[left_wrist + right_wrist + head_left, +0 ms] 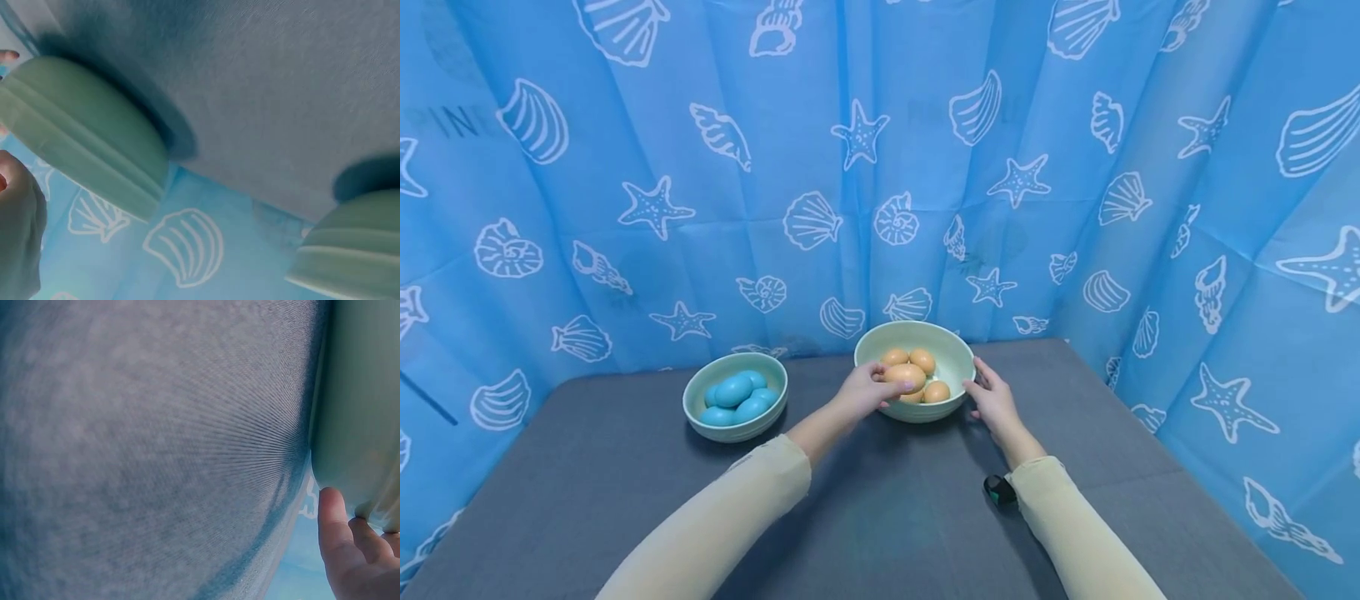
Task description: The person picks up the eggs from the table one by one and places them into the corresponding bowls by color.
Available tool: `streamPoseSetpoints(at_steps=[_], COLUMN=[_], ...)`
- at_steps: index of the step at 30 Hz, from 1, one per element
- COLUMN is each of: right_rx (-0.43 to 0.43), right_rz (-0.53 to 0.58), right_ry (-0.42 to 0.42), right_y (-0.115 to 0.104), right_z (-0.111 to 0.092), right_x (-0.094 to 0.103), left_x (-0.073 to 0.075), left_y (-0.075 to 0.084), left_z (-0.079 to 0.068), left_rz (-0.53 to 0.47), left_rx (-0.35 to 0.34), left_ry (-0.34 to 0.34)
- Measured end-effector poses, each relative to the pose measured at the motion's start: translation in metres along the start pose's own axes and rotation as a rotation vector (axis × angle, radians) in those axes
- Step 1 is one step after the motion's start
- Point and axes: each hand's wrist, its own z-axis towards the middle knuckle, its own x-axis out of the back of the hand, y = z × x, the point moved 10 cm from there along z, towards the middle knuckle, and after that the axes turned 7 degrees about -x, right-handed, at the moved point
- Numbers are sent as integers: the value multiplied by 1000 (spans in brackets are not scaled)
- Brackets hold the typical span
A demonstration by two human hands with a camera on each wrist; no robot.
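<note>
In the head view, my left hand [862, 390] pinches a brown egg [904, 378] between thumb and fingers, above a pale green bowl [951, 358]. Several more brown eggs [922, 361] lie inside that bowl. At its right side my right hand [996, 406] holds the rim, and the right wrist view shows fingertips against the outer wall of the bowl [356, 406]. The left wrist view catches just part of my left hand [19, 231], beside the bowl's outside [87, 131]; the eggs are hidden there.
A second pale green bowl [735, 432] with several blue eggs [733, 390] stands to the left on the grey table [880, 533]. A small black object [999, 490] is at the right sleeve's cuff. Blue curtains [910, 175] with shell prints hang behind and at the sides.
</note>
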Motion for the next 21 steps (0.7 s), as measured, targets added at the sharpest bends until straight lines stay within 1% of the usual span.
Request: streamPoseSetpoints(at_steps=[3, 9, 14, 18, 21], right_rx=[2, 0, 2, -3, -2], right_rz=[2, 17, 17, 18, 20], right_ry=[1, 0, -3, -10, -9], right_y=[-1, -1, -2, -1, 0], right_z=[-1, -1, -1, -1, 0], right_x=[1, 1, 1, 0, 0], left_x=[-4, -8, -12, -17, -20], left_y=[8, 15, 15, 14, 13], left_z=[7, 21, 30, 36, 39], left_rz=[10, 59, 114, 144, 197], left_rx=[-42, -94, -99, -99, -93], left_ry=[-17, -10, -2, -26, -37])
